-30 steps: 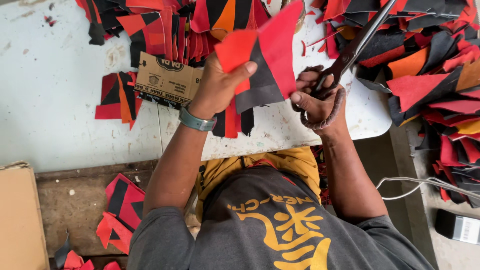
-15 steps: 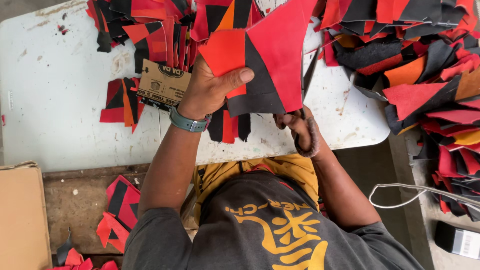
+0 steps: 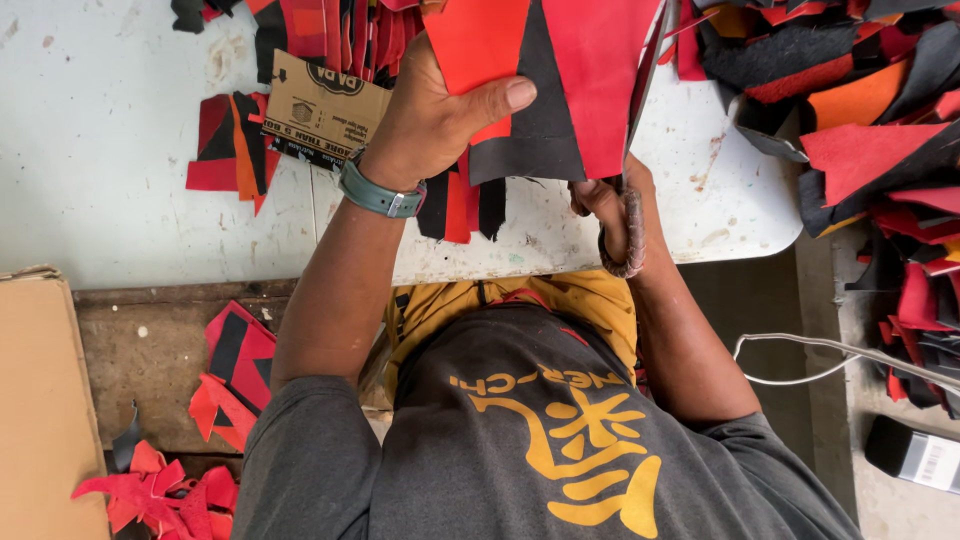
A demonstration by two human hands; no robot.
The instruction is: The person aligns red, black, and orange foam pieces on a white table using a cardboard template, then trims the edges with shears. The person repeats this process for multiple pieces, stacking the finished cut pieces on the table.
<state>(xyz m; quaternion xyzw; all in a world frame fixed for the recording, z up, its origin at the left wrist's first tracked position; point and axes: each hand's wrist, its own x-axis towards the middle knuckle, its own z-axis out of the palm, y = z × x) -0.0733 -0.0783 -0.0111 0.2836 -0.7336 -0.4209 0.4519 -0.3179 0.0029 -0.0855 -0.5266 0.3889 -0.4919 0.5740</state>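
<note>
My left hand (image 3: 430, 120), with a grey-green watch (image 3: 378, 197) on its wrist, grips a flat red and black piece of material (image 3: 570, 70) and holds it up over the white table (image 3: 110, 180). My right hand (image 3: 605, 205) sits just below the piece's lower right edge. Its fingers are closed through the cord-wrapped handle of a pair of scissors (image 3: 632, 235). The blades run up along the right edge of the piece and are mostly hidden behind it.
A heap of red, black and orange cut pieces (image 3: 860, 120) covers the table's right and far side. A printed cardboard scrap (image 3: 320, 110) lies by my left wrist. Below the table edge are a brown carton (image 3: 40, 400), red offcuts (image 3: 235, 370) and a white cable (image 3: 830, 350).
My left hand has raised the red and black piece closer to the camera. My right hand has brought the scissors from the right in under the piece's edge.
</note>
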